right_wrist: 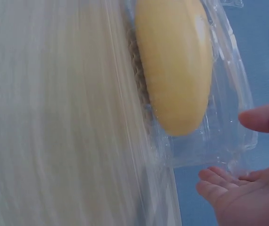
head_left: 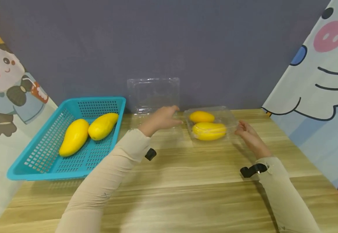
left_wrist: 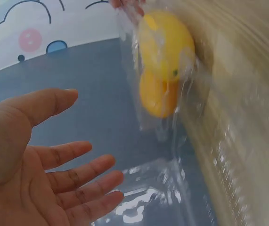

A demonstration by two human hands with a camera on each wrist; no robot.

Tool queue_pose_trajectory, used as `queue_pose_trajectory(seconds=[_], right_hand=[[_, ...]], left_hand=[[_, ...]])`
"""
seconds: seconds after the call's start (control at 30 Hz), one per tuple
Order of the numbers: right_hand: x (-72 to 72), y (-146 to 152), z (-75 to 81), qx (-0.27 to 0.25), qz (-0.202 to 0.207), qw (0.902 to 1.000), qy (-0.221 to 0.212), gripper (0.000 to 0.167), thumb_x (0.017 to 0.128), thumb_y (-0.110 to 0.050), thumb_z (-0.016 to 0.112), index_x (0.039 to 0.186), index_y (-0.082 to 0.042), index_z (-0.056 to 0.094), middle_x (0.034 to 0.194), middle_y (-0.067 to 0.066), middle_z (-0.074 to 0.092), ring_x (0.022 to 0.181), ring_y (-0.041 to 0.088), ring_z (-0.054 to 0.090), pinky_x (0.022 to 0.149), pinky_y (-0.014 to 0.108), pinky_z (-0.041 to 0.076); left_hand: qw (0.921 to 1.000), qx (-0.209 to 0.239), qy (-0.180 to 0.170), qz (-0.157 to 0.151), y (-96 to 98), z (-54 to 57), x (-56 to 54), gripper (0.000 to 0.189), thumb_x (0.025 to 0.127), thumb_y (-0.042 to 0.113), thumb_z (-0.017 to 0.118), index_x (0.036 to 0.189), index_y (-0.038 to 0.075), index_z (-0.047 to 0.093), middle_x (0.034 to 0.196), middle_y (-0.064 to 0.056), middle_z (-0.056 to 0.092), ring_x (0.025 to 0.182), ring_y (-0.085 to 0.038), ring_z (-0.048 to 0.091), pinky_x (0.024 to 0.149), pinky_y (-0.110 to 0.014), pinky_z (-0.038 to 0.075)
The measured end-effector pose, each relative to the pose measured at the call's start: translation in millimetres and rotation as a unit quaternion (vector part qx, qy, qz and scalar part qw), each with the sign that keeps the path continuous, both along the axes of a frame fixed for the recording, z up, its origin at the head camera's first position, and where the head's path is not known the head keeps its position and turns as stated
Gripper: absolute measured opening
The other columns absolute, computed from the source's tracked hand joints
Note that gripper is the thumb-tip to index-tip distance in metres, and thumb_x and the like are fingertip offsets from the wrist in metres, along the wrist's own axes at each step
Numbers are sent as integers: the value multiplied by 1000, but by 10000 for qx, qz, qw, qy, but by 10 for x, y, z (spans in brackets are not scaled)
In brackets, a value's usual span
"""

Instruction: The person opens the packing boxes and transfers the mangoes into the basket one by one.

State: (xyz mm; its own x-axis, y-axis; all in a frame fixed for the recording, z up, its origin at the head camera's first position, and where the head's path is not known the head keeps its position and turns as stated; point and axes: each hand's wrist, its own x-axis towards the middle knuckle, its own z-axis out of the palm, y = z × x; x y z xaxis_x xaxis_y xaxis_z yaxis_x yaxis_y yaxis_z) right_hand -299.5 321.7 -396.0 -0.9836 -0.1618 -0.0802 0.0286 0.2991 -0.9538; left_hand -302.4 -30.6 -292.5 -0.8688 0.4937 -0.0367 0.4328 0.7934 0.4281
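A clear plastic box (head_left: 231,121) on the table holds two yellow mangoes, a smaller one (head_left: 201,116) behind a larger one (head_left: 209,131). My right hand (head_left: 250,139) is at the box's right end. In the right wrist view, its thumb (right_wrist: 261,117) is by the rim and its extended fingers (right_wrist: 219,183) touch the end wall. My left hand (head_left: 163,118) hovers left of the box, fingers spread and holding nothing. Behind it, another clear plastic panel (head_left: 154,92) stands upright against the wall; whether it joins the box I cannot tell.
On the left stands a turquoise slotted basket (head_left: 120,126) with two more mangoes, one long (head_left: 74,137) and one shorter (head_left: 103,126). A grey wall (head_left: 230,58) borders the wooden table (head_left: 201,200) at the back. Cartoon-printed panels flank both sides.
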Motion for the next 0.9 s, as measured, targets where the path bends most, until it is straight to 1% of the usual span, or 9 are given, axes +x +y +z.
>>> queue_pose_trajectory(seconds=[0.1, 0.23, 0.3, 0.4, 0.47, 0.53, 0.7, 0.77, 0.9], right_hand=[[9, -10, -4, -2, -29, 10000, 17, 76, 94, -2, 41, 147, 1, -15, 153, 28, -9, 141, 41, 0, 113, 54, 12], [29, -35, -19, -83, -195, 9997, 87, 74, 94, -2, 40, 146, 4, -13, 153, 28, -7, 141, 42, 3, 114, 50, 15], [32, -48, -42, -181, -275, 9994, 120, 73, 94, -1, 39, 146, 5, -12, 153, 28, -6, 141, 41, 3, 114, 48, 15], [23, -66, -74, -407, -290, 9987, 95, 72, 95, 1, 37, 146, 5, -14, 153, 28, -7, 141, 40, 1, 115, 41, 15], [19, -72, -97, -519, -282, 9982, 72, 71, 95, 1, 36, 146, 5, -14, 153, 29, -5, 141, 39, 1, 115, 37, 17], [18, -80, -106, -603, -291, 9977, 53, 71, 96, 1, 36, 146, 5, -14, 153, 29, -4, 142, 38, 1, 115, 34, 18], [16, -81, -118, -586, -281, 9979, 15, 70, 97, -1, 35, 145, 6, -15, 153, 28, -5, 142, 37, 0, 116, 36, 16], [17, -80, -121, -577, -262, 9980, 21, 69, 98, -2, 35, 145, 6, -16, 153, 28, -5, 142, 37, 0, 116, 36, 15], [13, -66, -141, -548, -250, 9982, 75, 69, 99, -5, 35, 145, 7, -15, 153, 29, -4, 141, 37, 4, 115, 34, 17]], left_hand=[[9999, 90, -73, -120, 112, -73, -9, 62, 91, 34, 61, 141, 4, 39, 140, -11, 47, 128, -29, 44, 106, -40, 36], [9989, 94, -106, -437, 252, -199, -41, 63, 91, 33, 61, 141, 3, 38, 142, -13, 45, 130, -29, 42, 108, -41, 34], [9983, 95, -9, -583, 308, -269, -55, 61, 91, 31, 62, 141, 3, 40, 142, -12, 45, 131, -28, 40, 108, -41, 33], [9973, -36, 243, -692, 390, -348, -57, 61, 90, 29, 63, 140, 4, 41, 143, -11, 44, 132, -27, 40, 109, -38, 32], [9966, -182, 358, -714, 457, -384, -51, 62, 90, 29, 63, 141, 4, 40, 144, -11, 43, 133, -26, 38, 110, -36, 31], [9947, -448, 513, -767, 535, -407, -48, 63, 90, 31, 63, 141, 3, 40, 145, -12, 42, 134, -27, 38, 110, -35, 31], [9892, -963, 789, -774, 708, -474, -40, 65, 90, 34, 62, 142, 3, 39, 145, -13, 41, 131, -27, 42, 107, -34, 36], [9871, -1096, 910, -730, 757, -503, -34, 65, 90, 34, 62, 142, 3, 39, 143, -13, 42, 128, -25, 45, 105, -33, 38], [9844, -1208, 1126, -606, 825, -555, -27, 62, 90, 33, 62, 141, 4, 42, 142, -13, 44, 128, -25, 44, 106, -33, 37]])
